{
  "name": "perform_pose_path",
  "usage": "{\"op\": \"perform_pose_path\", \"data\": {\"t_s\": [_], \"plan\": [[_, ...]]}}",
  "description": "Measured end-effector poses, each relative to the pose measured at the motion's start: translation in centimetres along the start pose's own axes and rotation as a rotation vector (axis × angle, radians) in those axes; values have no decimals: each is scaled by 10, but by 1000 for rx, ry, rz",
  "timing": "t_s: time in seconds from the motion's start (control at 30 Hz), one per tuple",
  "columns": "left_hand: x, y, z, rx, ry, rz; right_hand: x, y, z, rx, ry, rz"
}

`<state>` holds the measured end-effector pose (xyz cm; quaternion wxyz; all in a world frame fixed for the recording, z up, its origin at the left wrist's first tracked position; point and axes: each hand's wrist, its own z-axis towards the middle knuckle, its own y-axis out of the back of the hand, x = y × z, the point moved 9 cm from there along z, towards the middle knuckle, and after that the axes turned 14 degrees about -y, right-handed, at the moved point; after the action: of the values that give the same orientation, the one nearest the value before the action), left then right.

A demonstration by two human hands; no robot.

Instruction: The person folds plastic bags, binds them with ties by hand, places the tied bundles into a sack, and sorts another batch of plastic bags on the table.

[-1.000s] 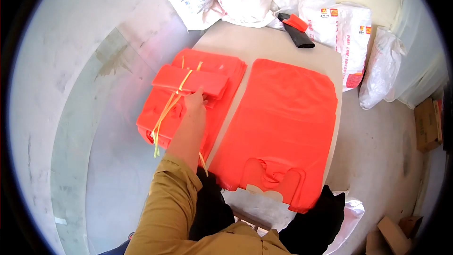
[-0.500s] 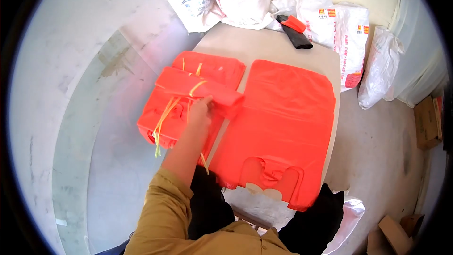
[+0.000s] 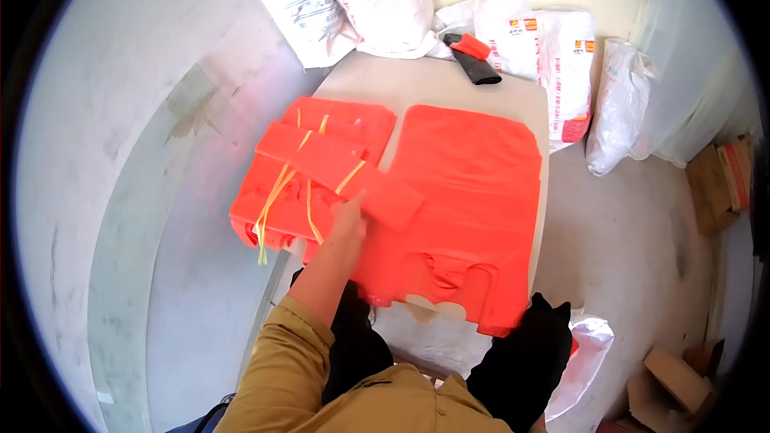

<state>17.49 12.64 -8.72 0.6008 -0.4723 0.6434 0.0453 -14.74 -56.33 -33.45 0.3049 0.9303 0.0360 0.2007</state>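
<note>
My left hand [image 3: 348, 223] is closed on the lower edge of a folded bundle of red plastic bags [image 3: 393, 196]. Yellow ties run across the bundle, which slants over the left stack of red plastic bags [image 3: 353, 119]. More yellow tie strands [image 3: 271, 212] hang loose over that stack's front. The bundle's right end overlaps the edge of a flat, spread stack of red plastic bags [image 3: 473, 168], whose handle cut-outs face me. My right hand is out of view. My left fingertips are partly hidden by the bundle.
The light table [image 3: 353, 80] has a dark roll with a red band [image 3: 477, 68] at its far side. White woven sacks [image 3: 381, 0] stand behind it. Cardboard boxes [image 3: 670, 385] lie on the floor at right, and a white bag [image 3: 589, 353] stands beside my leg.
My left hand has drawn the bundle's right end down and toward the right stack, so it slants more. The whole view has shifted slightly.
</note>
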Motion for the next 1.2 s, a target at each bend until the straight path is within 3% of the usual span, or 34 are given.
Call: {"op": "perform_pose_path", "data": {"t_s": [0.13,0.27,0.37,0.43,0.53,0.67,0.77,0.83,0.93,1.03,1.07,1.17,1.2], "plan": [[6,8,9,-90,-60,10,-32,21,2,-20,46,-57],[-5,-10,-7,14,-24,-38,-29,62,15,-117,308,-196],[-13,-35,-26,74,21,-95,-53,113,50,-68,28,888],[-38,-78,-73,205,-2,-80,32,149,-20,-99,189,939],[-49,-133,-142,447,25,-52,144,172,-116,70,455,948],[-42,-192,-277,717,198,73,252,144,-255,637,808,845],[-11,-208,-369,949,342,54,267,102,-315,1136,724,903],[17,-208,-424,1142,454,141,255,106,-344,1158,572,1104],[69,-179,-481,1340,596,318,197,106,-299,1126,324,1353],[114,-141,-500,1500,661,520,164,150,-280,861,565,1287],[124,-132,-511,1561,704,504,145,151,-265,814,492,1332],[157,-108,-553,1748,810,558,101,129,-222,1027,303,1542],[165,-103,-565,1782,818,601,100,129,-224,1021,333,1467]]}}
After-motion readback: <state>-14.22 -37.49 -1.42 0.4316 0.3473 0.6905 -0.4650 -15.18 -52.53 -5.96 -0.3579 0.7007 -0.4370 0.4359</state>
